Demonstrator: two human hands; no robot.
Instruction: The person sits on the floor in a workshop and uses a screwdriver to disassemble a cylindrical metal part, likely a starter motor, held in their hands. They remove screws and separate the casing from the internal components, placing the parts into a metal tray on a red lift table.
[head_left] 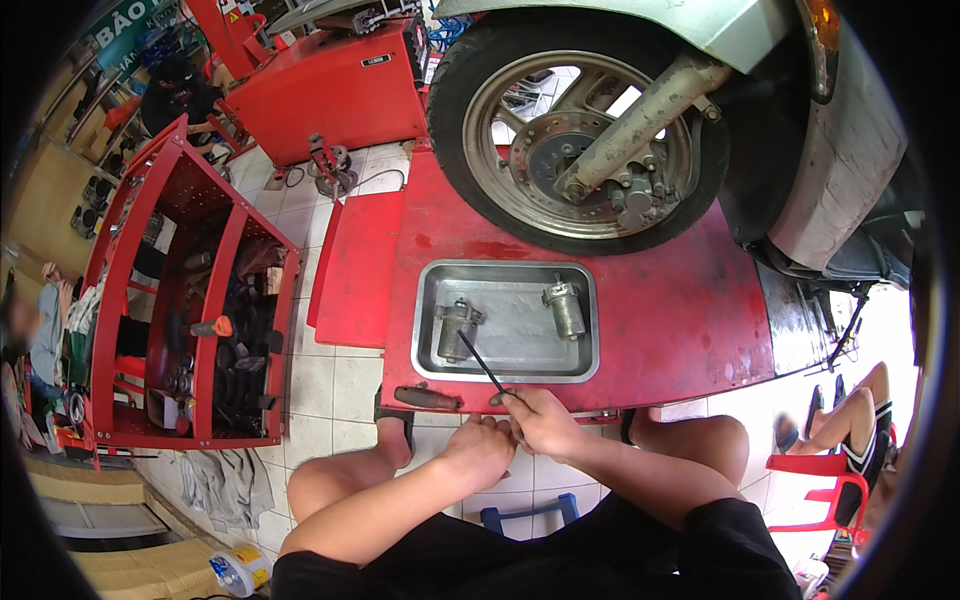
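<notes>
My right hand (543, 424) is closed around a slim dark rod-like tool (484, 367); its grip end is hidden in my fingers. The rod slants up and left over the rim of a shallow metal tray (520, 376). Its tip appears at the left of two small cylindrical metal motors (453, 340); whether it touches cannot be told. The other motor (566, 310) lies at the tray's right. My left hand (482, 452) is curled against my right hand, its contents hidden. A dark handle (428, 398) lies on the red platform's front edge, left of my hands.
The tray rests on a red platform (680, 330), below a motorbike's front wheel (590, 150). At left stands a red tool cart (190, 300) with loaded shelves. A red machine (330, 95) is behind. People sit at both sides, one near a red plastic chair (820, 470).
</notes>
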